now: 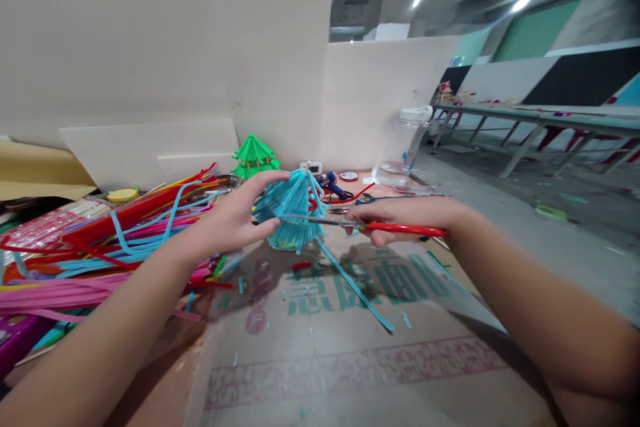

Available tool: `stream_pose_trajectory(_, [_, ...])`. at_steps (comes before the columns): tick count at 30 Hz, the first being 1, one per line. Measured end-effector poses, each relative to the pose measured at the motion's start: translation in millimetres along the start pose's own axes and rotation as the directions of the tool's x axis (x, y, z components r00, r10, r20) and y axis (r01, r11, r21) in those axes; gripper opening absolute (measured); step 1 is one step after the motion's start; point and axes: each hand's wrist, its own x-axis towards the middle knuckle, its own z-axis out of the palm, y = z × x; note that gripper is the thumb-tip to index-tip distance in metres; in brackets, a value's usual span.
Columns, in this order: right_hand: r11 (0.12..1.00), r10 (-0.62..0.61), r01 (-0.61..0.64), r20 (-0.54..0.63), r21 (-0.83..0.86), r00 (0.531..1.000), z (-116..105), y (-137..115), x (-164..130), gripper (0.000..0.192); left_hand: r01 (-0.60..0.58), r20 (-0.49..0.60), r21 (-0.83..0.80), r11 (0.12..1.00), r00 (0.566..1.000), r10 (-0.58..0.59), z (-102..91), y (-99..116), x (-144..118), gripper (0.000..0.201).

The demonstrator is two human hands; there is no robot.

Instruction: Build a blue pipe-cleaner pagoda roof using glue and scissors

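My left hand (245, 213) grips the left side of a blue cone-shaped craft tree (299, 203) built of pipe cleaners, thumb and fingers on either side of it. In my right hand (380, 219) is a pair of red-handled scissors (400, 229), their blades pointing left across the front of the tree. One long blue pipe cleaner (355, 285) hangs out from the tree's lower right toward the board. Whether the blades are closed on a strand I cannot tell.
Bundles of coloured pipe cleaners (145, 240) lie at left. Behind stand a green craft tree (255, 155), a blue glue gun (334, 185) and a clear plastic jug (403, 147). Small blue scraps dot the printed cardboard (320, 333). White panels (165, 60) rise at the back.
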Motion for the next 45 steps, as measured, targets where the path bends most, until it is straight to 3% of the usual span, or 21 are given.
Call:
stream_pose_trajectory(5, [0.99, -0.01, -0.011, 0.152, 0.14, 0.988, -1.2, -9.6, 0.9, 0.041, -0.004, -0.006, 0.014, 1.0, 1.0, 0.004, -0.5, 0.1, 0.2, 0.065])
stream_pose_trajectory(11, [0.984, -0.051, 0.041, 0.053, 0.174, 0.997, 0.0, -3.7, -0.7, 0.037, 0.008, -0.005, 0.018, 1.0, 1.0, -0.008, -1.4, -0.8, -0.3, 0.065])
stream_pose_trajectory(18, [0.975, 0.02, -0.04, 0.094, 0.218, 0.995, 0.4, -5.6, 0.6, 0.034, -0.004, -0.009, 0.048, 0.999, 1.0, 0.005, -2.0, 3.1, 0.0, 0.064])
stream_pose_trajectory(23, [0.993, -0.01, -0.003, 0.105, 0.119, 0.994, -2.1, -6.6, -0.4, 0.04, -0.012, -0.002, 0.022, 1.0, 1.0, 0.013, -2.5, 1.8, 0.1, 0.066])
stream_pose_trajectory(27, [0.996, -0.001, -0.006, 0.079, 0.093, 0.997, -1.0, 0.5, -0.4, 0.034, 0.0, -0.013, 0.026, 1.0, 1.0, 0.0, -1.5, -0.4, -0.4, 0.065])
stream_pose_trajectory(35, [0.978, -0.028, 0.014, 0.062, 0.209, 0.998, 6.1, -3.0, 7.5, 0.035, -0.012, -0.008, 0.024, 1.0, 1.0, 0.012, -1.9, -0.1, 0.8, 0.065])
stream_pose_trajectory(45, [0.984, -0.094, 0.083, 0.061, 0.157, 0.994, 7.1, -7.8, 7.3, 0.041, 0.021, -0.017, -0.012, 1.0, 1.0, -0.021, -0.2, -9.2, 0.2, 0.067])
